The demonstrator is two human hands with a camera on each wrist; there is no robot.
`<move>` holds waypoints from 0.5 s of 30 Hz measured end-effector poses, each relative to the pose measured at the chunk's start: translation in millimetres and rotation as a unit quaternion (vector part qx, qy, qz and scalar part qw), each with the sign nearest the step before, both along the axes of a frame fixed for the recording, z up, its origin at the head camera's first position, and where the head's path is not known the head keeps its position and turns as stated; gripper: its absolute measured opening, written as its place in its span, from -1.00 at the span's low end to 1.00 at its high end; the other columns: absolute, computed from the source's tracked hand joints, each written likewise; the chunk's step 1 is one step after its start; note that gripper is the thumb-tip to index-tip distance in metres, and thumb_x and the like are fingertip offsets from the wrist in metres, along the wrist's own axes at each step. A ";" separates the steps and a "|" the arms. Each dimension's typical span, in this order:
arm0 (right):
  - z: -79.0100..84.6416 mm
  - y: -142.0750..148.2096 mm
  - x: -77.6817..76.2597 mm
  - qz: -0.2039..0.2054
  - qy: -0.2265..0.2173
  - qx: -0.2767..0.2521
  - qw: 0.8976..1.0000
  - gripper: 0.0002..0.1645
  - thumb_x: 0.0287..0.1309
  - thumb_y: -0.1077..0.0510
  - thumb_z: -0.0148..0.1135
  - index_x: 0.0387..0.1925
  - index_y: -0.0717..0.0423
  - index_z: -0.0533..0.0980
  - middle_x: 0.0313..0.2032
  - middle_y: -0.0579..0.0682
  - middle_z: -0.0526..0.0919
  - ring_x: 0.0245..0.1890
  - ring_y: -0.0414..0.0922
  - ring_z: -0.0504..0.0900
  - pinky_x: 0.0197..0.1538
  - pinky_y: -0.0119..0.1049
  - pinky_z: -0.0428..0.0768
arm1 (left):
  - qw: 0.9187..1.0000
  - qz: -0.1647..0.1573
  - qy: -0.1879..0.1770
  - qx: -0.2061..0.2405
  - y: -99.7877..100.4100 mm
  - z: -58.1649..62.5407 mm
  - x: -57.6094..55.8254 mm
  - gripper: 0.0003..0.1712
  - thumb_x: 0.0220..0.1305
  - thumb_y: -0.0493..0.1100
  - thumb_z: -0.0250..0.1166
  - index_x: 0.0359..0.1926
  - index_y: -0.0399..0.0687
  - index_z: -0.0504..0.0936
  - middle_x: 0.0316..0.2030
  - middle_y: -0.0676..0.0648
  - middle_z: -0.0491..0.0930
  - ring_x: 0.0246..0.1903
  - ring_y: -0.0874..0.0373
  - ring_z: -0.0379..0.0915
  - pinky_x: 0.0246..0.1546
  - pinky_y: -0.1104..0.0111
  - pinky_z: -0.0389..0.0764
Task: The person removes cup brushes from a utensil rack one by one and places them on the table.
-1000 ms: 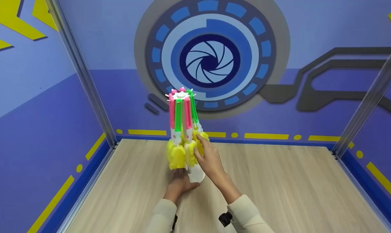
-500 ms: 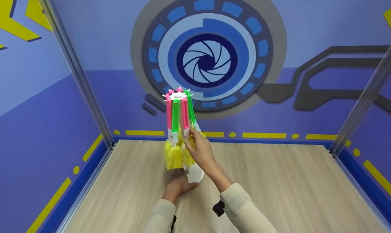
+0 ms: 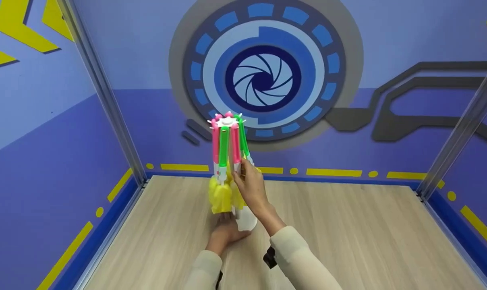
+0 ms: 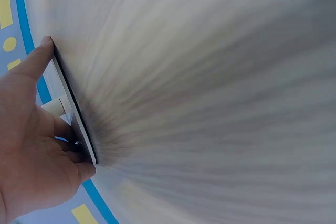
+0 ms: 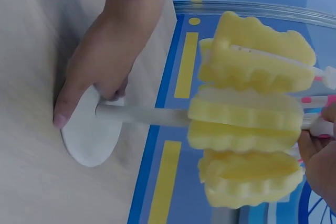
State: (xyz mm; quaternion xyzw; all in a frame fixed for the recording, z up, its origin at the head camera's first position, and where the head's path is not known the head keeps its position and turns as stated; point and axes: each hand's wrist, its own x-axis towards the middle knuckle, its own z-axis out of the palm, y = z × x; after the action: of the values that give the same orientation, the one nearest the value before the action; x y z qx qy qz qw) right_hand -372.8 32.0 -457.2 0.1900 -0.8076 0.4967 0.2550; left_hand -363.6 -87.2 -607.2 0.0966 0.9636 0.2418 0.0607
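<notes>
In the head view a white stand (image 3: 227, 121) carries a ring of hanging sponge brushes with pink or green handles and yellow sponge heads (image 3: 222, 199). My left hand (image 3: 228, 231) grips its round white base (image 3: 248, 219) low by the table; the left wrist view shows thumb and fingers around the rim of the base (image 4: 73, 100). With thumb and fingers, my right hand (image 3: 252, 188) pinches the white neck of a pink-handled sponge brush (image 3: 236, 141) on the near right side. Its sponge head (image 5: 244, 119) hangs in front of the white pole (image 5: 152, 116) in the right wrist view.
Beneath the stand is a wood-grain table (image 3: 340, 237). Behind it rises a blue wall (image 3: 146, 121) with a round printed emblem, and metal posts (image 3: 102, 92) stand at the corners. A black wrist device (image 3: 270, 257) shows by the right sleeve.
My right hand has moved left from beside the sponge heads and closed on the neck of the pink brush. My left hand has stayed on the base.
</notes>
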 end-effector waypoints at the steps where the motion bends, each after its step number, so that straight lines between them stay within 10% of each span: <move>1: -1.7 0.4 -0.5 -0.006 0.010 0.010 1.000 -0.50 0.33 0.25 0.31 0.26 0.20 0.44 -0.02 0.15 0.68 -0.08 -0.01 0.73 -0.05 -0.22 0.70 | 1.000 0.001 -0.001 0.001 0.1 0.1 0.5 0.31 0.21 0.26 0.42 0.48 -0.58 -0.10 0.47 -0.56 -0.09 0.49 -0.37 -0.07 0.45 0.00 0.17; 15: -5.8 10.7 5.8 -0.031 0.066 0.066 0.995 -0.44 0.35 0.23 0.30 0.33 0.28 0.44 -0.19 0.20 0.63 -0.23 0.03 0.69 -0.16 -0.19 0.72 | 1.000 -0.008 0.020 -0.022 -0.3 -33.3 -20.0 0.34 0.19 0.30 0.42 0.51 -0.48 -0.15 0.50 -0.47 -0.11 0.51 -0.31 -0.15 0.50 -0.01 0.01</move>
State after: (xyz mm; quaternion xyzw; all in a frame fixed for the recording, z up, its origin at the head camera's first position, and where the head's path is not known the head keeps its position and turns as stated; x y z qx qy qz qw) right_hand -367.0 42.7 -463.0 0.2141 -0.8253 0.4206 0.3100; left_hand -383.6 -87.4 -640.6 0.1081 0.9690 0.2176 0.0452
